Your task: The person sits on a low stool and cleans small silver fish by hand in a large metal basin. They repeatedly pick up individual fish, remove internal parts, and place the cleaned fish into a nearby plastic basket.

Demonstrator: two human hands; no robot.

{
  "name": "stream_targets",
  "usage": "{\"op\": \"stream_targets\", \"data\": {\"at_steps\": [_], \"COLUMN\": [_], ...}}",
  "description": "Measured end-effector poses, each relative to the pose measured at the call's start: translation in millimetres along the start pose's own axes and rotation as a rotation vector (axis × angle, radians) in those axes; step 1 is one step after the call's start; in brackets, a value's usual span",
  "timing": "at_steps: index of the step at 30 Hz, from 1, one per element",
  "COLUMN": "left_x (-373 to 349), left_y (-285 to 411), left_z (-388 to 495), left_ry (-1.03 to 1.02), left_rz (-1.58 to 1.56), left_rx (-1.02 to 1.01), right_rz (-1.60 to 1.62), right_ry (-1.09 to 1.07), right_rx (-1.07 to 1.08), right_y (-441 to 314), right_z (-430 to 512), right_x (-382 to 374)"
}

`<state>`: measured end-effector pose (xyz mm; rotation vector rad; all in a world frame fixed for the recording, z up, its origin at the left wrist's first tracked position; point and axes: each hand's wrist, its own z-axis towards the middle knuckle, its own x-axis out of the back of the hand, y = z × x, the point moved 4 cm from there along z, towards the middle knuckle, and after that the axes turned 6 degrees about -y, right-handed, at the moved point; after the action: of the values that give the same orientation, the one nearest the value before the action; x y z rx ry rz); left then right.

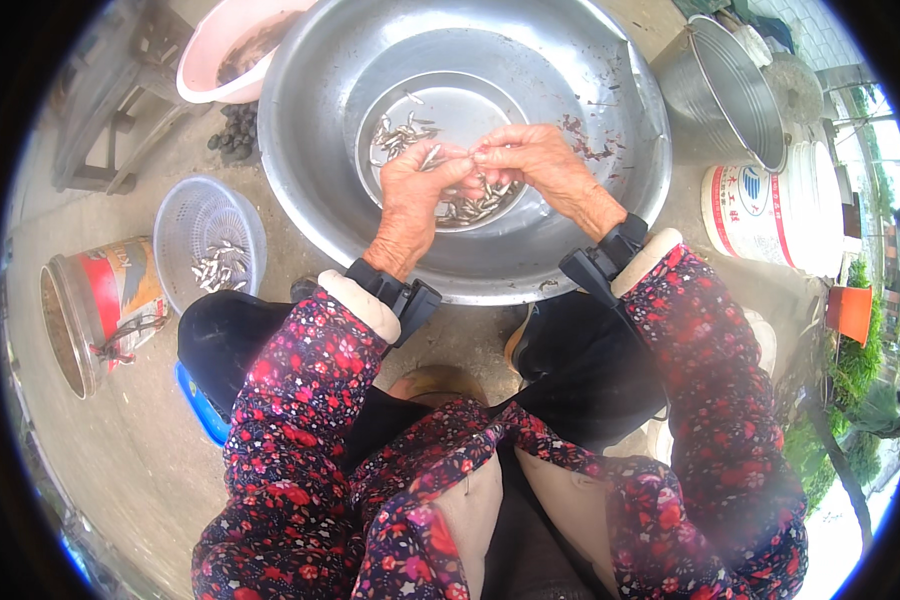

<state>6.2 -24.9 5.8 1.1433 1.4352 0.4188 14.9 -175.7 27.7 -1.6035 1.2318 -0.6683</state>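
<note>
My left hand (pixel 412 187) has its fingers curled around a small silvery fish (pixel 430 156), whose body shows between thumb and fingers. Thumb and fingertips of my right hand (pixel 529 157) are pinched together against the left fingertips; whatever lies between them is too small to make out. Both hands are over a round metal bowl (pixel 450 96), which sits inside a large stainless steel basin (pixel 307 165). Small fish lie in the bowl in two groups, one pile (pixel 399 136) by the left rim and another (pixel 484 204) partly hidden below my hands. Reddish scraps (pixel 589 139) stick to the basin's right wall.
To the left stand a plastic colander (pixel 166 225) with small fish (pixel 219 266) and a paint bucket (pixel 105 307). A pink tub (pixel 195 75) and a wooden stool (pixel 112 135) are farther off. On the right are a metal pail (pixel 690 112) and a white bucket (pixel 776 206).
</note>
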Motion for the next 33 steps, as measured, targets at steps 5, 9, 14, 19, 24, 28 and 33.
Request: {"op": "stream_targets", "data": {"at_steps": [5, 9, 14, 19, 24, 28, 33], "left_x": [4, 6, 7, 10, 18, 39, 79], "left_y": [-2, -2, -4, -4, -6, -12, -26], "left_z": [1, 1, 2, 0, 8, 26, 59], "left_ry": [-0.004, 0.004, 0.011, -0.005, 0.061, 0.160, 0.304], "left_rz": [0.021, -0.036, -0.056, -0.081, -0.127, -0.209, -0.235], "left_rx": [0.033, 0.059, 0.119, 0.122, 0.115, 0.099, 0.122], "right_rz": [-0.052, -0.003, 0.191, 0.380, 0.340, -0.816, -1.380], "right_ry": [0.049, 0.045, 0.041, 0.081, 0.062, 0.503, 0.646], "right_rx": [-0.038, -0.062, -0.052, 0.084, 0.157, -0.154, -0.558], "right_y": [5, 7, 16, 9, -19, 4, 59], "right_z": [7, 11, 18, 30, 23, 7, -1], "right_x": [2, 1, 5, 16, 79, 160, 201]}}
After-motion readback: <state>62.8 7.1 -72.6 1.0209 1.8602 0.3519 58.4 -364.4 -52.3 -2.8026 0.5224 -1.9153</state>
